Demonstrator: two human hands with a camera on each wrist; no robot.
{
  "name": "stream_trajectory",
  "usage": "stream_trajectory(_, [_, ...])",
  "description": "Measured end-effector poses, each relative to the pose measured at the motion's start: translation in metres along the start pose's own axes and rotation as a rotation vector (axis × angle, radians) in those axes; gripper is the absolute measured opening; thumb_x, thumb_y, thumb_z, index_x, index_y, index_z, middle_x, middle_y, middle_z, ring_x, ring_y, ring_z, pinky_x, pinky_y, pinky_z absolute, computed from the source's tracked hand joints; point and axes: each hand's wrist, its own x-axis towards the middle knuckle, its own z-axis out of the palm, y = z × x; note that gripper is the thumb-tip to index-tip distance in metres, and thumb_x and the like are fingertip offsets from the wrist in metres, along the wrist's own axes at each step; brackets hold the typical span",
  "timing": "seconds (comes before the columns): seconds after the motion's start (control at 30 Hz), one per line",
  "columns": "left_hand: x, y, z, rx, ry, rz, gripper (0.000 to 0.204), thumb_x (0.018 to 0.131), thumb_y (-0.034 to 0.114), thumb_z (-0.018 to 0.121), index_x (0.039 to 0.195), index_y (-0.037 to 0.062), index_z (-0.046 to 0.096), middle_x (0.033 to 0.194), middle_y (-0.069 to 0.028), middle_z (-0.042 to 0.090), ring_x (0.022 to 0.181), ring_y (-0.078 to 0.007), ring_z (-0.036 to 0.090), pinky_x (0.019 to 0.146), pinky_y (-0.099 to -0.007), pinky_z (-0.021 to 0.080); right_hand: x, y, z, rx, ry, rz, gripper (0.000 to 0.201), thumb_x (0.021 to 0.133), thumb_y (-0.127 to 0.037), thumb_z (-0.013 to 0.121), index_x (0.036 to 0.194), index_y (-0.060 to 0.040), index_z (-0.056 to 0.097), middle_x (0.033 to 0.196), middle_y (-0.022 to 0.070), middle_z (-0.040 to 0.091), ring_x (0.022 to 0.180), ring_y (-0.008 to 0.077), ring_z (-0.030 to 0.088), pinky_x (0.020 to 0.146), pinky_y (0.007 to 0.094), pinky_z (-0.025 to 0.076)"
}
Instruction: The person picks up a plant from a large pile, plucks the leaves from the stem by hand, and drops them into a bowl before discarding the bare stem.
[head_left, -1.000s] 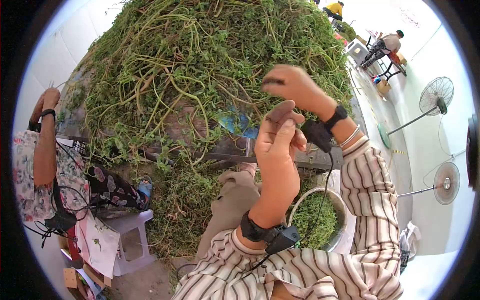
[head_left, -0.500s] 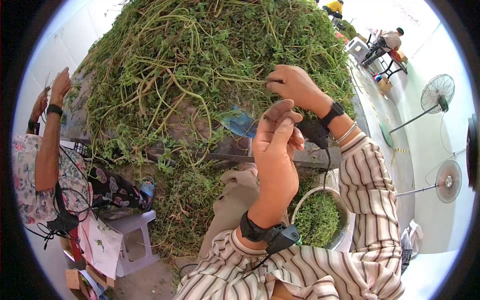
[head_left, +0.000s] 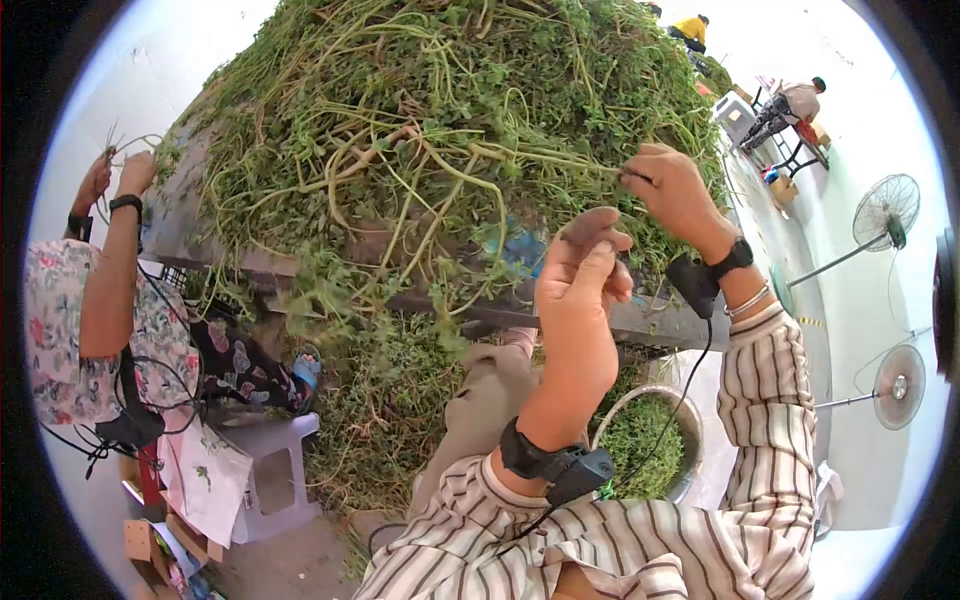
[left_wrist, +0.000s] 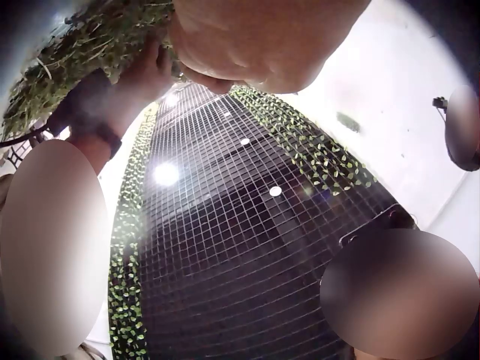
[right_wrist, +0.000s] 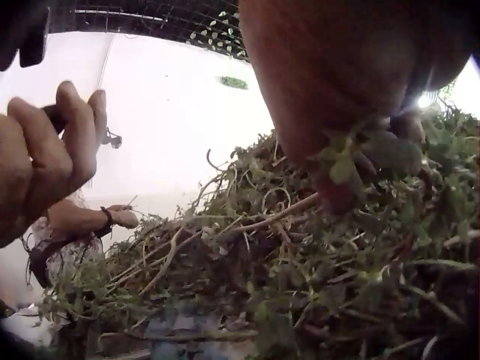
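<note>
My right hand (head_left: 675, 185) pinches the end of a long pale-green stem (head_left: 560, 157) at the right side of a big heap of leafy green plants (head_left: 400, 70). The stem stretches taut from the fingers toward branching stems in the middle of the heap. In the right wrist view, leaves partly cover the right fingertips, close over the heap. My left hand (head_left: 585, 275) is raised in front of the table edge, below the right hand, with curled fingers and the thumb against them. Its fingertips look dark, and no plant shows in it.
A round basin (head_left: 692, 440) of picked greens stands below the table edge (head_left: 640, 320). More plants (head_left: 370, 400) lie on the floor. At left, another person's hands (head_left: 135, 175) handle stems, beside a white stool (head_left: 275, 480). Fans (head_left: 900, 385) stand at right.
My right hand, blurred by movement a second ago, now holds the stem and has drawn it rightward. Branches at the heap's front have shifted with it. My left hand keeps its pose.
</note>
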Motion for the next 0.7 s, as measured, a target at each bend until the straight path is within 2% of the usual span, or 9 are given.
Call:
stream_trajectory(0.13, [0.000, -0.002, 0.000, -0.037, 0.001, -0.011, 0.023, 0.085, 0.003, 0.049, 0.108, 0.0012, 0.052, 0.087, -0.0057, 0.058, 0.060, -0.0082, 0.049, 0.053, -0.0208, 0.040, 0.007, -0.009, 0.021, 0.028, -0.085, -0.017, 0.016, 0.074, -0.015, 0.055, 0.079, 0.0001, 0.059, 0.077, 0.0152, 0.055, 0.077, 0.0332, 0.053, 0.070, 0.0413, 0.043])
stream_trajectory(0.2, [0.001, -0.001, -0.002, -0.043, 0.001, 0.005, 0.023, 0.085, 0.004, 0.049, 0.108, 0.0016, 0.052, 0.087, -0.0055, 0.058, 0.060, -0.0082, 0.049, 0.053, -0.0204, 0.039, 0.012, -0.020, 0.025, 0.233, 0.054, 0.032, 0.024, 0.075, -0.016, 0.055, 0.092, 0.0003, 0.060, 0.085, 0.0171, 0.057, 0.082, 0.0325, 0.055, 0.073, 0.0392, 0.044])
stream_trajectory(0.23, [0.001, 0.001, -0.001, -0.056, 0.003, 0.017, 0.023, 0.085, 0.004, 0.049, 0.108, 0.0017, 0.052, 0.087, -0.0053, 0.058, 0.060, -0.0081, 0.049, 0.053, -0.0202, 0.039, 0.016, -0.021, 0.019, 0.218, 0.003, 0.087, 0.033, 0.075, -0.013, 0.056, 0.106, -0.0008, 0.057, 0.086, 0.0139, 0.059, 0.078, 0.0240, 0.057, 0.070, 0.0315, 0.045])
stream_trajectory(0.4, [-0.001, 0.005, 0.000, -0.078, 0.003, 0.072, 0.023, 0.086, 0.004, 0.048, 0.108, 0.0020, 0.052, 0.087, -0.0051, 0.058, 0.060, -0.0079, 0.049, 0.053, -0.0197, 0.039, 0.038, -0.051, 0.013, 0.471, -0.015, 0.059, 0.030, 0.075, -0.014, 0.057, 0.102, -0.0004, 0.059, 0.080, 0.0118, 0.058, 0.070, 0.0190, 0.055, 0.065, 0.0299, 0.045])
stream_trajectory(0.47, [-0.002, 0.009, 0.001, -0.067, 0.013, 0.119, 0.022, 0.086, 0.004, 0.048, 0.108, 0.0020, 0.052, 0.087, -0.0048, 0.057, 0.061, -0.0080, 0.048, 0.054, -0.0204, 0.039, 0.047, -0.063, 0.020, 0.620, -0.256, -0.065, 0.026, 0.071, -0.018, 0.058, 0.094, -0.0052, 0.060, 0.086, 0.0140, 0.058, 0.074, 0.0297, 0.057, 0.066, 0.0363, 0.046])
stream_trajectory(0.53, [-0.003, 0.016, 0.003, -0.075, 0.029, 0.144, 0.022, 0.086, 0.004, 0.048, 0.108, 0.0019, 0.052, 0.087, -0.0046, 0.057, 0.061, -0.0080, 0.048, 0.055, -0.0209, 0.038, 0.056, -0.067, 0.043, 0.685, -0.294, -0.158, 0.026, 0.070, -0.020, 0.057, 0.094, -0.0086, 0.059, 0.087, 0.0127, 0.057, 0.074, 0.0288, 0.056, 0.063, 0.0361, 0.045])
stream_trajectory(0.63, [-0.002, 0.025, 0.000, -0.087, 0.035, 0.203, 0.022, 0.086, 0.005, 0.048, 0.108, 0.0017, 0.051, 0.087, -0.0042, 0.056, 0.062, -0.0080, 0.047, 0.055, -0.0219, 0.038, 0.073, -0.063, 0.080, 0.218, -0.010, -0.708, 0.024, 0.070, -0.022, 0.057, 0.089, -0.0086, 0.060, 0.085, 0.0109, 0.057, 0.072, 0.0276, 0.056, 0.059, 0.0352, 0.043])
stream_trajectory(0.67, [-0.002, 0.027, 0.000, -0.095, 0.022, 0.234, 0.022, 0.086, 0.004, 0.048, 0.108, 0.0017, 0.051, 0.087, -0.0041, 0.056, 0.062, -0.0080, 0.047, 0.056, -0.0223, 0.038, 0.074, -0.069, 0.080, 0.221, -0.008, -0.708, 0.024, 0.070, -0.022, 0.057, 0.089, -0.0086, 0.060, 0.085, 0.0109, 0.057, 0.072, 0.0276, 0.056, 0.059, 0.0352, 0.043])
stream_trajectory(0.7, [-0.001, 0.028, 0.001, -0.092, 0.023, 0.240, 0.022, 0.086, 0.004, 0.047, 0.108, 0.0014, 0.051, 0.086, -0.0041, 0.056, 0.062, -0.0080, 0.047, 0.055, -0.0221, 0.038, 0.073, -0.076, 0.081, 0.431, -0.117, -0.449, 0.021, 0.070, -0.022, 0.058, 0.086, -0.0077, 0.061, 0.083, 0.0109, 0.058, 0.070, 0.0274, 0.056, 0.059, 0.0354, 0.043])
